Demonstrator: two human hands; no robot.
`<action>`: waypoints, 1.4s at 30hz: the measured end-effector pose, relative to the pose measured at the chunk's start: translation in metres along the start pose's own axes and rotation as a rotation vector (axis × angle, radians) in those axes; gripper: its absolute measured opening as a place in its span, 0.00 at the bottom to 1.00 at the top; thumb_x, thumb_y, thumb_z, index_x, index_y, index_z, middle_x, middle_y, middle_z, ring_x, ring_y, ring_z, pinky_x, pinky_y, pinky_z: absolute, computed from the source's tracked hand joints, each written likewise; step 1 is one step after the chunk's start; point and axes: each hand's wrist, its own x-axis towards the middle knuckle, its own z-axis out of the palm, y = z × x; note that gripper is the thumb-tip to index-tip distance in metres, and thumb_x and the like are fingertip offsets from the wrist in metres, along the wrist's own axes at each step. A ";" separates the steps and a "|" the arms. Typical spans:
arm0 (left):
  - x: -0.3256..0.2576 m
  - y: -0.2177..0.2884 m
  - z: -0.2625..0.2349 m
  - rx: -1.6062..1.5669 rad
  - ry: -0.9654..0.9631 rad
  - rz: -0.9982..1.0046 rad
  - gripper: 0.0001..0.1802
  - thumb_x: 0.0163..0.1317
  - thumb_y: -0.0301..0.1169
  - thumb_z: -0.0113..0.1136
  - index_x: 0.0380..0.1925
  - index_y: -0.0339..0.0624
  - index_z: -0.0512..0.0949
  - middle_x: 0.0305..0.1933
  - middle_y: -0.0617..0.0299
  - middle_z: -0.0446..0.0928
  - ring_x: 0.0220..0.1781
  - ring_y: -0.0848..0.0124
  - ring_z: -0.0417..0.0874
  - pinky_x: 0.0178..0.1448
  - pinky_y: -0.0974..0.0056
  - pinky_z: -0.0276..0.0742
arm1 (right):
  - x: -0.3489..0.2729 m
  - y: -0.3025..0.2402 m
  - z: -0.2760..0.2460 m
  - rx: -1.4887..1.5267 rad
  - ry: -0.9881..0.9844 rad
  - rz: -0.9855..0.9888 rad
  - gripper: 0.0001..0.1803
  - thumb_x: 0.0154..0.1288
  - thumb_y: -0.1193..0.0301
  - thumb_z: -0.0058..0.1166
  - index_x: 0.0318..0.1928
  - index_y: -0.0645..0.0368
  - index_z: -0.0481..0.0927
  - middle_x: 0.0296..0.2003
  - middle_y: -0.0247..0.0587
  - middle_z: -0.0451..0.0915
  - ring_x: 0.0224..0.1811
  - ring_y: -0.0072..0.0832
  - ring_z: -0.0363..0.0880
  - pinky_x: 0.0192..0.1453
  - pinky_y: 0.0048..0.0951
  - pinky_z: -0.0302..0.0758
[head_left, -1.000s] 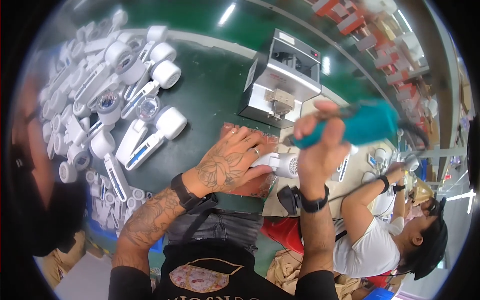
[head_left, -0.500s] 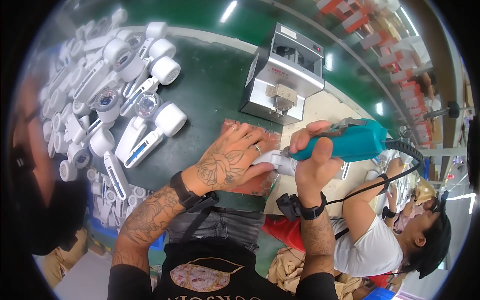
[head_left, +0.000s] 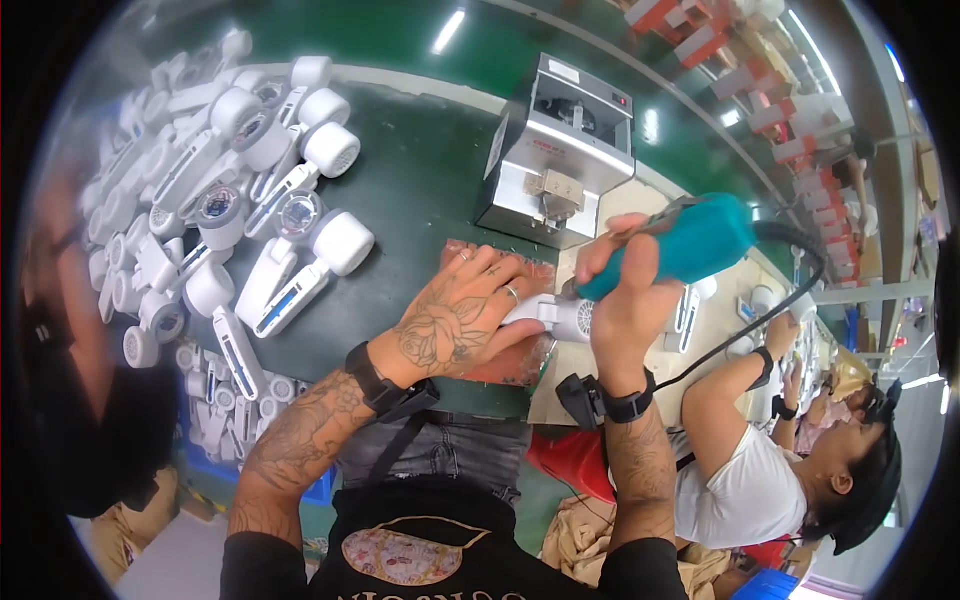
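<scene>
White unit [head_left: 553, 316] at the mat edge, pinned left-handed, tool at the joint

Left hand [head_left: 465, 315] flat over the unit's handle end, thumb against its near side, holding it down. Right hand [head_left: 635, 290] wrapped around a teal corded tool [head_left: 695, 245], tip angled down at the unit. Can't tell if the tip touches; the right hand crowds the view.

Doing it well, my read: press the handle firmly so the head can't roll, bring the tool more upright so the tip sits square, push lightly. Left thumb is close to the tip; slip risk.

Unit: glossy white, hinged joint mid-length, round slotted grille end next to the right hand. Handle on the reddish mat [head_left: 508, 369], grille end past its edge over the beige surface.

Further out: grey boxy machine [head_left: 545, 170] beyond the hands, heap of similar white units [head_left: 219, 232] left on the green surface [head_left: 415, 170].
</scene>
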 end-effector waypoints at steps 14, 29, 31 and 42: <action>-0.005 0.004 -0.003 -0.036 0.025 0.027 0.25 0.64 0.42 0.57 0.59 0.44 0.75 0.51 0.56 0.75 0.54 0.57 0.72 0.60 0.55 0.69 | 0.049 0.013 0.034 -0.008 -0.009 -0.160 0.18 0.75 0.59 0.52 0.39 0.65 0.74 0.24 0.37 0.75 0.25 0.25 0.75 0.30 0.26 0.71; -0.002 0.002 -0.003 -0.045 -0.053 -0.044 0.22 0.65 0.43 0.58 0.55 0.44 0.77 0.53 0.58 0.72 0.58 0.59 0.70 0.63 0.55 0.67 | -0.036 -0.013 -0.011 0.069 -0.060 -0.122 0.32 0.69 0.45 0.57 0.48 0.67 0.73 0.23 0.37 0.71 0.23 0.27 0.71 0.28 0.28 0.68; -0.004 0.002 -0.001 -0.044 -0.043 -0.047 0.22 0.66 0.42 0.58 0.55 0.44 0.77 0.53 0.58 0.72 0.57 0.59 0.70 0.63 0.55 0.67 | -0.038 -0.010 -0.010 0.065 -0.056 -0.112 0.31 0.69 0.46 0.57 0.47 0.67 0.73 0.23 0.37 0.71 0.23 0.27 0.71 0.28 0.29 0.68; 0.002 0.004 0.004 0.004 0.003 -0.001 0.23 0.65 0.43 0.59 0.56 0.44 0.77 0.53 0.59 0.73 0.56 0.58 0.71 0.63 0.53 0.67 | -0.040 0.003 -0.010 0.127 -0.100 -0.095 0.21 0.71 0.56 0.58 0.39 0.62 0.70 0.23 0.39 0.71 0.22 0.28 0.71 0.28 0.30 0.70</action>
